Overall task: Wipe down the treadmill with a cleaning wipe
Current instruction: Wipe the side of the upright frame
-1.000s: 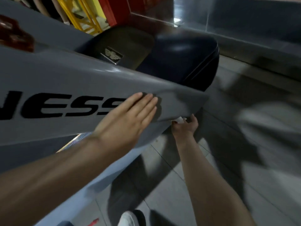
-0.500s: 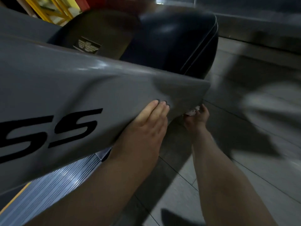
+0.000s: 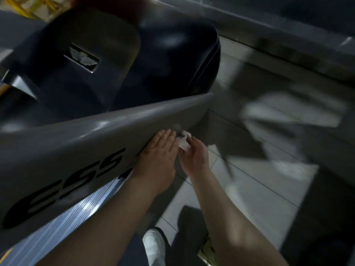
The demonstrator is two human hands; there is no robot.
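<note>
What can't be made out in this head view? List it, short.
- Lettering on the grey side panel: start cut off by the left edge.
- Wipe: mostly hidden behind the right hand and left hand; blurred.
- Panel's lower edge: covered by the left hand.
- Badge on the dark cover: motion-blurred.

Gym: grey treadmill, black motor hood, tiled floor

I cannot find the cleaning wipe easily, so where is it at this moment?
In the head view, the white wipe is near the centre, pinched by the right hand, beside the left hand's fingertips, under the grey treadmill panel.
</note>
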